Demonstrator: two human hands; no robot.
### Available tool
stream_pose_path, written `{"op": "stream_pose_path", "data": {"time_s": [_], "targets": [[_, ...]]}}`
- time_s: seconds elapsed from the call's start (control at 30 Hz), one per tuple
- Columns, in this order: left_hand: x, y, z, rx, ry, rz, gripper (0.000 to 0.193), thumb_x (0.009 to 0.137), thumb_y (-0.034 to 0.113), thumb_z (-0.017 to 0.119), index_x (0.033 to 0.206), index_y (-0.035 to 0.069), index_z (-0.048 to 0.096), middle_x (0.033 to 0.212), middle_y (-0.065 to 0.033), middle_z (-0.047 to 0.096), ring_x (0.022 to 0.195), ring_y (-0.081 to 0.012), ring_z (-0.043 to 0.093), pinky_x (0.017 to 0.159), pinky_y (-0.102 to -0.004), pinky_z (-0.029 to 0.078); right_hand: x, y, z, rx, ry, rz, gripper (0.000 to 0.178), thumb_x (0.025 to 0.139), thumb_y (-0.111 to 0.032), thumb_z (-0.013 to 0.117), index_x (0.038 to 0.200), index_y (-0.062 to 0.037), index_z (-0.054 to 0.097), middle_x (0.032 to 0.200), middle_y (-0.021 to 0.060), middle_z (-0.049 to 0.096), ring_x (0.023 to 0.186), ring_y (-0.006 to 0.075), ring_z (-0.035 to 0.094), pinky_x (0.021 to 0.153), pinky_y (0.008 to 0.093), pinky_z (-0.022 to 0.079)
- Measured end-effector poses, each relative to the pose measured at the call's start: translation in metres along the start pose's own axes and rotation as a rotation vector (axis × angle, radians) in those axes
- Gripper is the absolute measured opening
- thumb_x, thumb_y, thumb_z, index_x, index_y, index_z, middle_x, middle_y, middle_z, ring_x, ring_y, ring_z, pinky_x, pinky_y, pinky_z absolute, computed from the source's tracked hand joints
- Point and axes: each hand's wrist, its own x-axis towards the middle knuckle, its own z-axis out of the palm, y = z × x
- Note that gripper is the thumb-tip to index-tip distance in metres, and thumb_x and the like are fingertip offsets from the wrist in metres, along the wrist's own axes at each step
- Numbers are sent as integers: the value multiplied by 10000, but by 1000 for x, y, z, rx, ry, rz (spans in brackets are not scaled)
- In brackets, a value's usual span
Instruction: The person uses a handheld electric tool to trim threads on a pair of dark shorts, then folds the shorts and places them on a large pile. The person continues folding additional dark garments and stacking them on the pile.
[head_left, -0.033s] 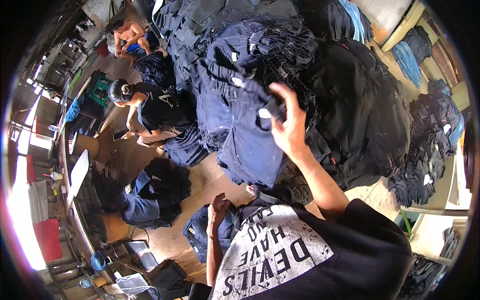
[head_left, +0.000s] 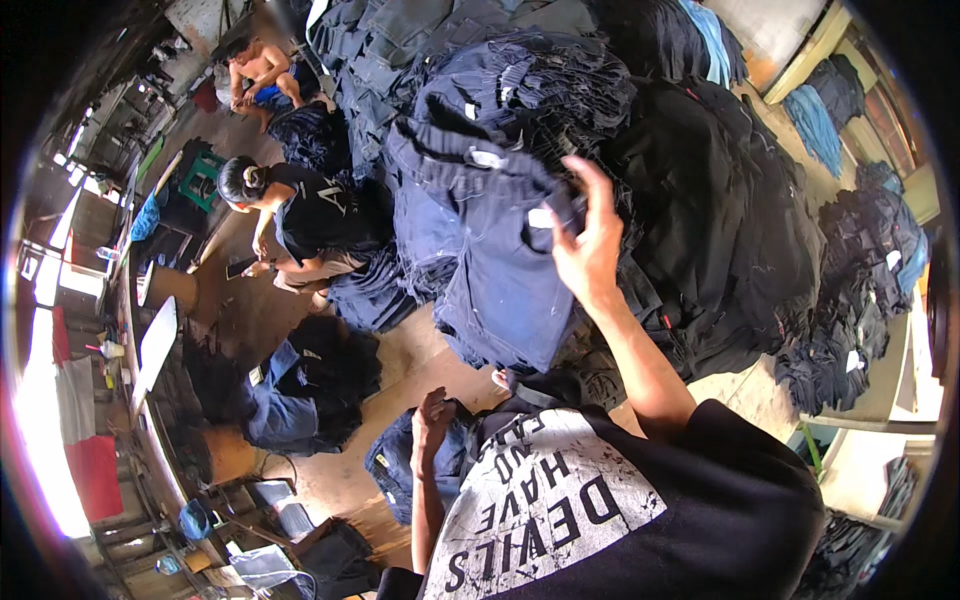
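My right hand [head_left: 590, 245] grips dark navy elastic-waist pants [head_left: 505, 265] by the right end of their gathered waistband, with thumb and fingers around the edge. White labels show on the waistband. The pants lie over a big pile of similar dark garments [head_left: 545, 90], their lower part hanging toward me. Lower left, my left hand [head_left: 432, 418] is raised with loosely bent fingers and nothing visible in it. Behind that hand is folded blue denim [head_left: 395, 460], partly hidden by my forearm.
A black cloth heap [head_left: 720, 230] rises on the right, with more garments [head_left: 850, 290] beyond. To the left, a person in a black shirt [head_left: 320, 215] sits beside stacked clothes; another person [head_left: 262, 75] sits farther back. A denim bundle [head_left: 285, 400] lies on the floor.
My right hand has shifted slightly right, drawing the waistband out so that it looks wider and flatter. My left hand has barely moved.
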Motion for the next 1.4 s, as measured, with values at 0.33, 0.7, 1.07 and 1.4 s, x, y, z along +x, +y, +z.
{"op": "stream_pose_path", "data": {"time_s": [0.33,0.7,1.07,1.4], "targets": [[-35,-45,-38,-165,115,-67,581,999,242,760,1495,5,568,1455,-248,638,1246,-316,684,1055,-431,550,-61,100,15,-513,375,524,1056,720,-97,944,1610,-119,376,1473,217,400,1354,444,464,1099,574,432],[16,55,-14,-160,42,63,733,948,227,837,1557,21,487,1526,-204,577,1378,-313,586,1173,-458,470,-29,35,29,-588,-29,167,796,677,51,842,1392,-86,520,1281,253,679,1164,481,681,941,521,566],[43,184,-18,66,1041,736,1012,855,209,883,1650,22,284,1721,-302,176,1590,-484,239,1276,-539,316,81,-213,137,-105,-833,-540,721,768,81,801,1411,-117,541,1106,243,732,1075,475,710,859,502,548],[-171,-25,-123,-96,1049,422,962,789,213,907,1591,18,413,1646,-177,436,1493,-335,422,1231,-468,382,-36,-338,177,484,-1785,-710,652,711,138,769,1312,-30,581,1156,51,691,1127,164,661,1034,298,486]]}}
